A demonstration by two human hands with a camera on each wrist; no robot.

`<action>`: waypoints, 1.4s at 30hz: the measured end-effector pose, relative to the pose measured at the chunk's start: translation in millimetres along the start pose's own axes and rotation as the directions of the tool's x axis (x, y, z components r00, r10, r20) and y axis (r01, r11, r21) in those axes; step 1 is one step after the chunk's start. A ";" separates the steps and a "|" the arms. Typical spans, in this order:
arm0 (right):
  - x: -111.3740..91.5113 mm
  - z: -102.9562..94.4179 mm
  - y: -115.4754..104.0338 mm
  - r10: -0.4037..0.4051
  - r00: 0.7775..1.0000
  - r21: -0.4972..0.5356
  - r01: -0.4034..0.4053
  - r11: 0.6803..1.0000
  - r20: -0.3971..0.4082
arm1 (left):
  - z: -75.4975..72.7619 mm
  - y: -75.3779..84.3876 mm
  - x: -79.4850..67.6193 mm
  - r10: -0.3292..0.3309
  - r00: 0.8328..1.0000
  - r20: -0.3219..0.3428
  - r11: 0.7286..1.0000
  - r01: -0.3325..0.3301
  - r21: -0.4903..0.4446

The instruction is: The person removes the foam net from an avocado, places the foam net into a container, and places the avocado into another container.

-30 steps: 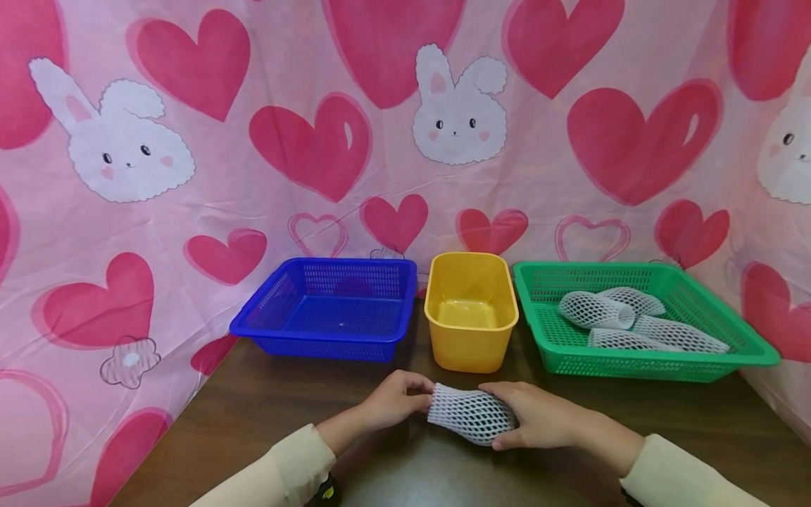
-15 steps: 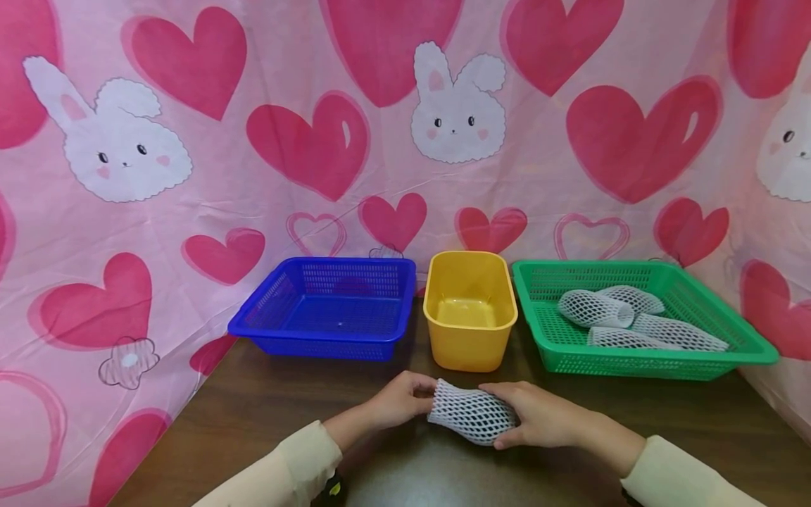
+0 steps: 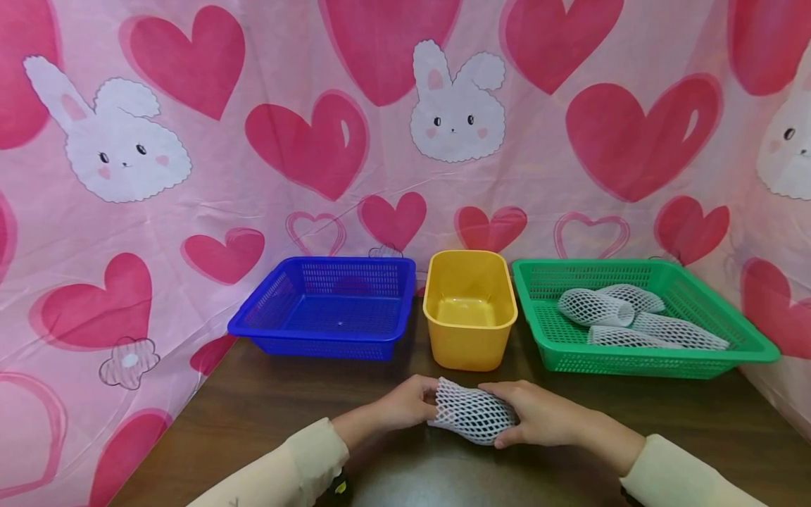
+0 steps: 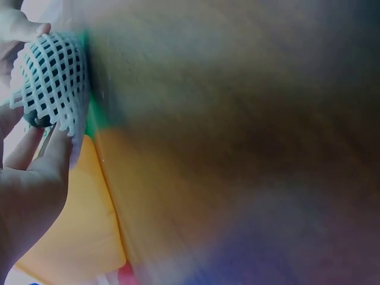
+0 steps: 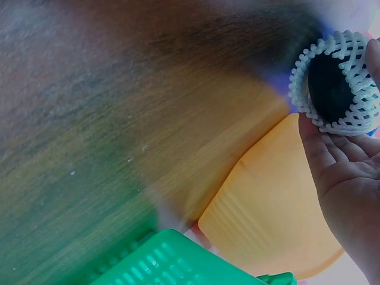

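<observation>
A white foam net sleeve (image 3: 475, 414) lies held between both hands just above the table. A dark, smooth, rounded thing (image 5: 329, 89) sits inside it; its kind cannot be told. My right hand (image 3: 541, 417) grips the sleeve's bulging right end, thumb below and fingers over the top. At the open left end, my left hand (image 3: 407, 405) has its thumb and fingers at the sleeve's mouth. In the left wrist view, those fingers reach inside the rim, close to the dark thing (image 4: 39, 120). The fingertips are partly hidden by the mesh.
Behind the hands stands a yellow tub (image 3: 470, 348). Left of it is a blue basket (image 3: 323, 347). A green basket (image 3: 633, 362) on the right holds several white foam net sleeves (image 3: 595, 310). All stand on a brown wooden table (image 3: 253, 401) before a pink heart-patterned cloth (image 3: 380, 169).
My left hand has shifted slightly right, its fingertips going further into the sleeve's mouth. The sleeve's left end has moved a little right. My right hand stays almost still, gripping the other end.
</observation>
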State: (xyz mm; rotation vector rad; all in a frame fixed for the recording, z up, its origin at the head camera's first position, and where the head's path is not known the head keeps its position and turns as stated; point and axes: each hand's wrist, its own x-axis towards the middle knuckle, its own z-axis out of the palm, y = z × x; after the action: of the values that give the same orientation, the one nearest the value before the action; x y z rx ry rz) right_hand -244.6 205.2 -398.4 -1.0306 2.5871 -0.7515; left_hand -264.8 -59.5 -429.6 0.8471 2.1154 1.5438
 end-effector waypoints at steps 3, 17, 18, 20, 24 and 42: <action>0.2 0.1 0.4 -0.007 1.000 0.001 0.007 1.000 0.000 | 1.3 2.6 0.8 -0.016 1.000 -0.010 0.997 0.016 0.077; 1.5 -1.4 -0.5 -0.049 0.999 0.021 0.049 0.999 0.004 | 6.4 7.8 11.1 -0.015 0.999 0.031 0.994 0.011 0.109; 1.6 -1.6 -0.5 -0.052 0.999 0.023 0.052 0.998 0.003 | 6.5 7.7 12.2 -0.013 0.999 0.033 0.993 0.009 0.114; 1.5 -2.1 -0.7 -0.061 0.998 0.027 0.061 0.998 0.000 | 6.5 8.2 13.8 -0.009 0.999 0.040 0.993 0.004 0.122; 0.7 -3.0 -0.9 -0.090 0.996 0.025 0.090 0.996 -0.010 | 6.7 8.7 15.4 -0.011 0.998 0.059 0.993 0.004 0.117; -0.8 -4.9 0.6 -0.110 0.994 -0.066 0.108 0.992 -0.029 | 7.5 11.3 15.4 -0.041 0.998 0.044 0.969 0.028 0.245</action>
State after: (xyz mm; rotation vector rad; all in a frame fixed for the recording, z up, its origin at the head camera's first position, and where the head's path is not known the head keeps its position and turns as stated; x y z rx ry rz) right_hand -246.4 207.9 -394.6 -1.1969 2.6155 -0.7204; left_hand -268.9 -41.5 -420.7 0.9133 2.3029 1.2481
